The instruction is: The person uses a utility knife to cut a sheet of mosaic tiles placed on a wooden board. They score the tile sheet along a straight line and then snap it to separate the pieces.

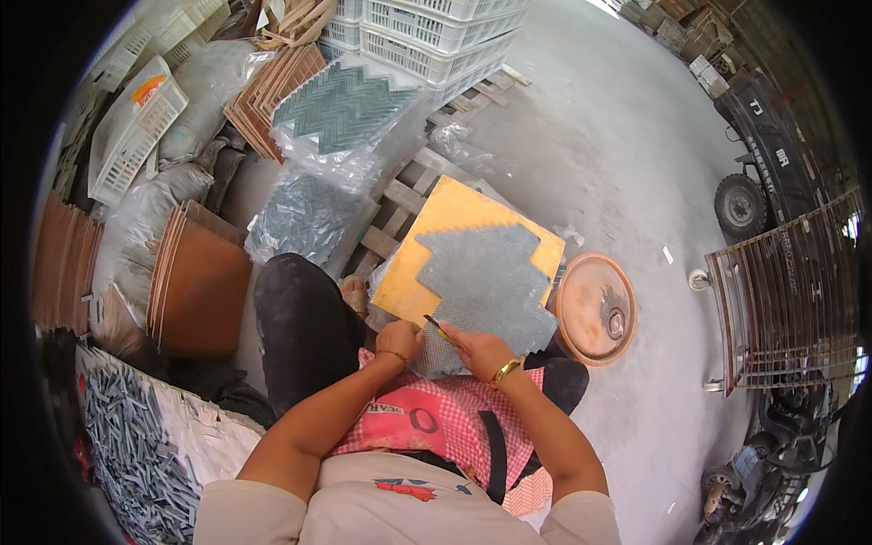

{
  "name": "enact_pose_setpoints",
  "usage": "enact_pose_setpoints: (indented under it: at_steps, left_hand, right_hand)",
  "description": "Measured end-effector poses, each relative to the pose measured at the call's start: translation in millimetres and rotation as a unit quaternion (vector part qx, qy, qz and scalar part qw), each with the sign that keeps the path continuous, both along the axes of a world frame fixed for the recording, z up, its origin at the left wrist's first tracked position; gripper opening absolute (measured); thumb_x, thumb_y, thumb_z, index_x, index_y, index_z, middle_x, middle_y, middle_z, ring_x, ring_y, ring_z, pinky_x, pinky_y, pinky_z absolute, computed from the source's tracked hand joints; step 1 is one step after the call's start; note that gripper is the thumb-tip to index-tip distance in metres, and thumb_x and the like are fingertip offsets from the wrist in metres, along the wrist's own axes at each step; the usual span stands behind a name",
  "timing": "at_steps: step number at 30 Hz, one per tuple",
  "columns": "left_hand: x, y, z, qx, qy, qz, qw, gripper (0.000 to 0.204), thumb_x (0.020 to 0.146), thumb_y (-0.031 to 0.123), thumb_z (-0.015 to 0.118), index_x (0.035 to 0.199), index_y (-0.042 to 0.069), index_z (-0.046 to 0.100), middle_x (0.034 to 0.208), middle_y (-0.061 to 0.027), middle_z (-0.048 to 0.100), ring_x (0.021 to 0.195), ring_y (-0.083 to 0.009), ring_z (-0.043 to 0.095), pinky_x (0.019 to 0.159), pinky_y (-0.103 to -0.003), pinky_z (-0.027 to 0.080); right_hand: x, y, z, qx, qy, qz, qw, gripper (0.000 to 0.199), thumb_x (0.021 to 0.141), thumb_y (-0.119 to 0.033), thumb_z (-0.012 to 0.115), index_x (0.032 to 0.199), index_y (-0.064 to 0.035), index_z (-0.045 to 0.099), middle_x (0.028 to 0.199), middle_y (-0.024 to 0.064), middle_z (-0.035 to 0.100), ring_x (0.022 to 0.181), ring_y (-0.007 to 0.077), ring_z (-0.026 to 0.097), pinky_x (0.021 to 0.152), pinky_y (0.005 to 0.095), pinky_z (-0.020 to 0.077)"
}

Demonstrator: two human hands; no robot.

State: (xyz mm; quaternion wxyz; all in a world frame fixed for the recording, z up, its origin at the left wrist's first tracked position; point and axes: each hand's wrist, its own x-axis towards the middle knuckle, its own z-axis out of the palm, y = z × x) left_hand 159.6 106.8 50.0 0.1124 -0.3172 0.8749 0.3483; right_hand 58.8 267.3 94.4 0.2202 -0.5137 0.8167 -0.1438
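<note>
A grey mesh-backed mosaic tile sheet (486,272) with stepped edges lies on a yellow board (447,209) in front of my knees. My right hand (480,352) is closed round a utility knife (440,329), dark with a bit of yellow. Its tip points up and left over the sheet's near left part. My left hand (400,339) is curled at the board's near edge, just left of the knife. What its fingers hold, if anything, is hidden. A pink checked apron (409,409) covers my lap below both hands.
An orange-brown round lid (590,309) stands right of the board. Plastic-wrapped herringbone tile sheets (341,109) are stacked beyond my left knee, near white crates (436,45). Brown boards (202,282) lean at left. Loose tile strips (136,454) fill a container at lower left.
</note>
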Motion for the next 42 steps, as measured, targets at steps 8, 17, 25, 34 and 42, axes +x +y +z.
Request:
enact_pose_setpoints:
  at_steps: [8,17,25,34,42]
  left_hand:
    - [5.4,-2.9,-16.8,0.063,0.055,0.018,0.996,0.021,0.075,0.025,0.055,0.081,0.009,0.067,0.077,-0.0167,0.062,0.074,-0.0337,0.061,0.067,-0.043,0.047]
    - [3.9,-3.0,-11.0,0.072,0.064,0.055,0.994,0.02,0.073,0.026,0.058,0.08,0.01,0.068,0.075,-0.0142,0.063,0.074,-0.0324,0.062,0.066,-0.041,0.048]
    - [-8.9,-14.1,-3.6,0.009,0.047,0.017,0.999,0.017,0.072,0.021,0.057,0.075,0.008,0.068,0.074,-0.0166,0.063,0.071,-0.0335,0.061,0.066,-0.043,0.049]
    - [-104.0,-63.7,3.6,-0.209,0.158,-0.037,0.964,0.014,0.075,0.015,0.054,0.073,0.008,0.066,0.084,-0.0117,0.062,0.084,-0.0292,0.057,0.069,-0.039,0.048]
    - [-149.5,-99.7,22.8,-0.117,0.001,-0.107,0.987,0.021,0.075,0.024,0.055,0.084,0.009,0.067,0.092,-0.0114,0.064,0.089,-0.0276,0.058,0.074,-0.039,0.049]
  right_hand:
    - [-1.7,-3.5,-2.7,0.064,0.075,0.095,0.991,0.055,0.083,-0.009,0.046,0.133,-0.0295,0.035,0.073,0.0103,0.058,0.06,0.0288,0.06,0.052,0.039,0.0482]
    - [-4.7,4.7,9.3,0.035,0.109,0.115,0.987,0.063,0.078,-0.007,0.051,0.134,-0.0322,0.034,0.065,0.0085,0.052,0.054,0.026,0.056,0.05,0.0366,0.0469]
    - [-21.5,22.8,17.8,-0.077,-0.222,-0.133,0.963,0.057,0.081,-0.008,0.054,0.134,-0.0198,0.038,0.074,0.0117,0.062,0.058,0.0169,0.06,0.054,0.0279,0.0481]
    - [-53.7,-19.3,7.0,-0.252,-0.227,-0.33,0.881,0.056,0.082,-0.001,0.051,0.135,-0.0052,0.033,0.074,0.0046,0.058,0.055,0.0093,0.055,0.052,0.0239,0.0475]
    - [-75.4,-72.2,-14.3,-0.112,0.0,-0.235,0.965,0.061,0.078,-0.008,0.054,0.135,-0.0093,0.032,0.08,0.0229,0.06,0.067,0.0351,0.06,0.062,0.0398,0.0485]
